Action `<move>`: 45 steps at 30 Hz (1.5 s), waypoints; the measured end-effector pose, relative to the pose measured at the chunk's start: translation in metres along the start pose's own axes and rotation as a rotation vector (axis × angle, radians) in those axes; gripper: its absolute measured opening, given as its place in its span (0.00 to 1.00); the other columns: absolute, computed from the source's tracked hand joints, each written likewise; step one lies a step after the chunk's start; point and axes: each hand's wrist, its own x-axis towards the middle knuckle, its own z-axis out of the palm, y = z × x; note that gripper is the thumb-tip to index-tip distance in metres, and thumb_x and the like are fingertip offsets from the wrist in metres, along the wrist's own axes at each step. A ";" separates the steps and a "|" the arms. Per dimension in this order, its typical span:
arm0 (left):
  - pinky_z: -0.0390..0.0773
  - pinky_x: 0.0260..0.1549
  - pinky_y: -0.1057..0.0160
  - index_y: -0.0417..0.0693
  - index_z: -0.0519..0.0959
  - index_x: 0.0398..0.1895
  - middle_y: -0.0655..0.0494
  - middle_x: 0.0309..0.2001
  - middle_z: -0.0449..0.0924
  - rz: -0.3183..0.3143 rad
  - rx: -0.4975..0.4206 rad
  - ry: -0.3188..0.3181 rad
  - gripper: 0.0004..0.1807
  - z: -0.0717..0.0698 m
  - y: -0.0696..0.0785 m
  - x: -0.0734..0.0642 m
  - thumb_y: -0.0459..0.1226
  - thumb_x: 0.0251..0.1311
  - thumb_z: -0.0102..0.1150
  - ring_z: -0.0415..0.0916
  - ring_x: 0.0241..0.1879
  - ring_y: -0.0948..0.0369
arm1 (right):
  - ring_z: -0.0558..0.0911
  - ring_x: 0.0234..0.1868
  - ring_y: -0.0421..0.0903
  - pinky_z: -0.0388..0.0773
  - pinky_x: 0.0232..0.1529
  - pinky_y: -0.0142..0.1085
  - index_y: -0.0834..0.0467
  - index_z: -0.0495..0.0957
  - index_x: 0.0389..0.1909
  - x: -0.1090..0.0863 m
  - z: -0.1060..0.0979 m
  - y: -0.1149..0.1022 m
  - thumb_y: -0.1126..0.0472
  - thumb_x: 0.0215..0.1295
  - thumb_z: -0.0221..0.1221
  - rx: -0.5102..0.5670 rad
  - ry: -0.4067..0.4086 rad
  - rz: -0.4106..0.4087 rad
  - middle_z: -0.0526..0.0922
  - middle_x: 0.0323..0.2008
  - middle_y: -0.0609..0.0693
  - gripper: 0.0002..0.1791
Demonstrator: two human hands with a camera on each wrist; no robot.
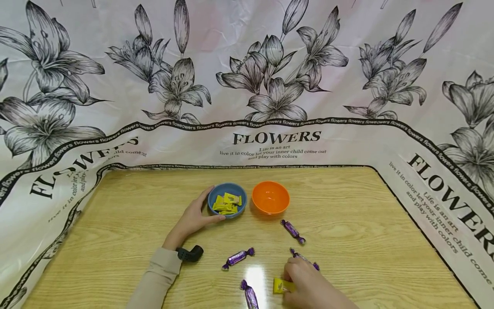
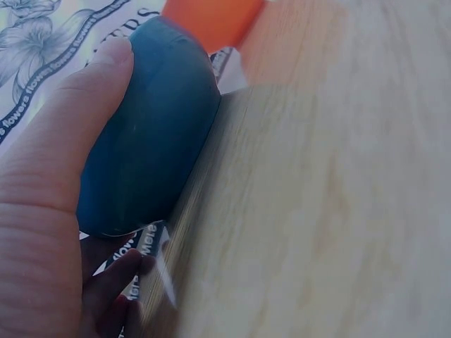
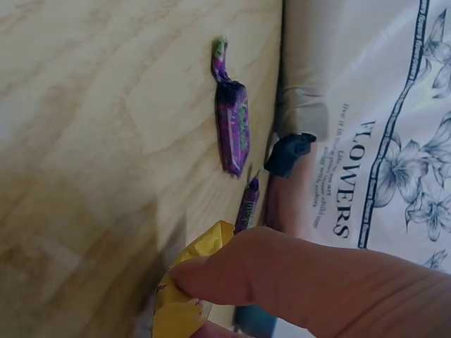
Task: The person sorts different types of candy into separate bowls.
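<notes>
My left hand (image 1: 195,216) holds the side of a blue bowl (image 1: 227,216), its thumb along the near rim and its fingers round the far left. Several yellow-wrapped candies (image 1: 227,204) lie inside that bowl. In the left wrist view the thumb presses against the outer wall of the blue bowl (image 2: 155,134). Lower right in the head view, my right hand (image 1: 306,283) pinches a yellow-wrapped candy (image 1: 281,285) between thumb and fingers. The right wrist view shows this candy (image 3: 187,282) close over the table. A purple twist-wrapped candy (image 1: 305,258) is partly hidden behind the right hand.
An orange bowl (image 1: 271,197) stands just right of the blue one. More purple candies lie about the wooden table (image 1: 347,214): one (image 1: 293,231) below the orange bowl, one (image 1: 238,258) mid-table, one (image 1: 250,296) at the bottom edge. Behind hangs a flower-printed cloth (image 1: 216,98).
</notes>
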 end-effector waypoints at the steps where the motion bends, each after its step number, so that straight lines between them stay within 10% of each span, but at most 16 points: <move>1: 0.53 0.71 0.42 0.56 0.52 0.79 0.50 0.76 0.55 -0.002 0.001 -0.001 0.58 0.000 0.000 0.000 0.52 0.49 0.77 0.49 0.75 0.48 | 0.66 0.31 0.42 0.65 0.31 0.33 0.53 0.75 0.24 0.001 -0.001 -0.001 0.65 0.35 0.65 0.010 -0.002 0.009 0.70 0.30 0.44 0.12; 18: 0.52 0.71 0.40 0.56 0.52 0.79 0.49 0.76 0.55 -0.002 -0.008 0.006 0.58 -0.001 0.000 0.001 0.52 0.48 0.77 0.49 0.75 0.47 | 0.72 0.33 0.44 0.75 0.31 0.34 0.60 0.78 0.24 0.039 -0.046 -0.028 0.67 0.45 0.71 -0.094 0.172 -0.120 0.74 0.27 0.45 0.09; 30: 0.53 0.71 0.40 0.54 0.53 0.79 0.49 0.76 0.56 0.000 0.004 0.006 0.58 -0.002 0.003 0.001 0.53 0.48 0.77 0.50 0.75 0.47 | 0.73 0.30 0.43 0.74 0.32 0.34 0.60 0.79 0.25 0.108 -0.071 -0.049 0.67 0.44 0.68 -0.058 0.279 -0.219 0.77 0.26 0.47 0.08; 45: 0.55 0.69 0.39 0.55 0.53 0.79 0.47 0.75 0.57 -0.001 0.009 0.004 0.58 -0.002 0.002 0.000 0.54 0.48 0.76 0.53 0.74 0.45 | 0.70 0.32 0.44 0.71 0.33 0.34 0.62 0.83 0.31 0.198 -0.038 -0.039 0.66 0.56 0.68 -0.016 0.362 -0.272 0.74 0.29 0.49 0.05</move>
